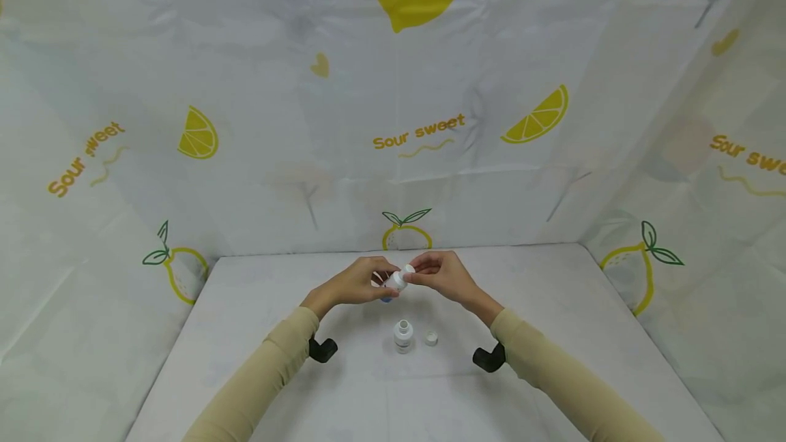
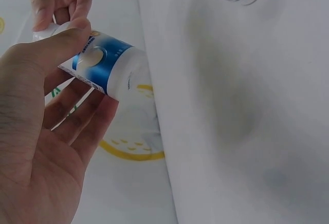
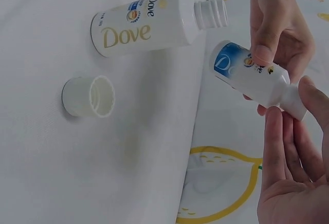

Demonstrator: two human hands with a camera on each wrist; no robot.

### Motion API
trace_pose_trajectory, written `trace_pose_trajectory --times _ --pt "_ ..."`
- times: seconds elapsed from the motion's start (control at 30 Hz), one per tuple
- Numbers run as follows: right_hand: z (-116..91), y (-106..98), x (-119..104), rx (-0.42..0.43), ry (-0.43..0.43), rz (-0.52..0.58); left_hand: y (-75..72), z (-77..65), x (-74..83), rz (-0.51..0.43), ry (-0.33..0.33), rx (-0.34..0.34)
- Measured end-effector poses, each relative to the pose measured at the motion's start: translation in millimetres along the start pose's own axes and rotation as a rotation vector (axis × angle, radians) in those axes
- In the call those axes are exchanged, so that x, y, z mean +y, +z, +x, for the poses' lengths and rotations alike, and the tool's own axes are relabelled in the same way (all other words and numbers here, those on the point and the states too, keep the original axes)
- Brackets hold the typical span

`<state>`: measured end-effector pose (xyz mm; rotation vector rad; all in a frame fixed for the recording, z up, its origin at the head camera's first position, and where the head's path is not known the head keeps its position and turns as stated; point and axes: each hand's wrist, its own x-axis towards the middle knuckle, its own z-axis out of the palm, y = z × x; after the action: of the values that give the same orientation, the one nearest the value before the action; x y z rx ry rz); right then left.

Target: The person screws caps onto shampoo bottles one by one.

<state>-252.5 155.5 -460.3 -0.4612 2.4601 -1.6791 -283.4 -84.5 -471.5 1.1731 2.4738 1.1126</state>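
Note:
My left hand (image 1: 356, 283) holds a small white Dove bottle with a blue label (image 3: 247, 71) above the table, gripping it between thumb and fingers. The bottle is tilted, its capped end pointing up and toward the right hand. With thumb and fingertips, my right hand (image 1: 449, 278) pinches the white cap (image 3: 293, 102) at the bottle's neck. Below the hands, a second white Dove bottle (image 1: 403, 337) stands upright with its threaded mouth uncovered. A loose white cap (image 3: 88, 96) lies beside it on the right, hollow side showing in the right wrist view.
A white-covered table (image 1: 552, 319) carries these things. Behind it and at both sides hangs a pale sheet (image 1: 276, 121) printed with lemons and lettering. A black wrist mount (image 1: 323, 350) sits under the left forearm, another (image 1: 489, 358) under the right.

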Motion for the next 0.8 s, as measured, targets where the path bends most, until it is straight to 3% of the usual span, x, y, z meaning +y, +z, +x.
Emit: trace_pose_trajectory --times 0.37,0.6,0.8 --pt "-2 4 0 0.031 0.033 0.003 -0.6 -1.2 -0.7 0.005 -0.015 -0.007" --pt "-3 -1 2 -0.024 0.017 0.058 -2.9 -3.2 -2.5 0.014 0.002 -0.005" --pt "-2 -7 3 -0.103 -0.060 0.146 -3.3 -2.8 -4.1 0.014 -0.004 0.000"
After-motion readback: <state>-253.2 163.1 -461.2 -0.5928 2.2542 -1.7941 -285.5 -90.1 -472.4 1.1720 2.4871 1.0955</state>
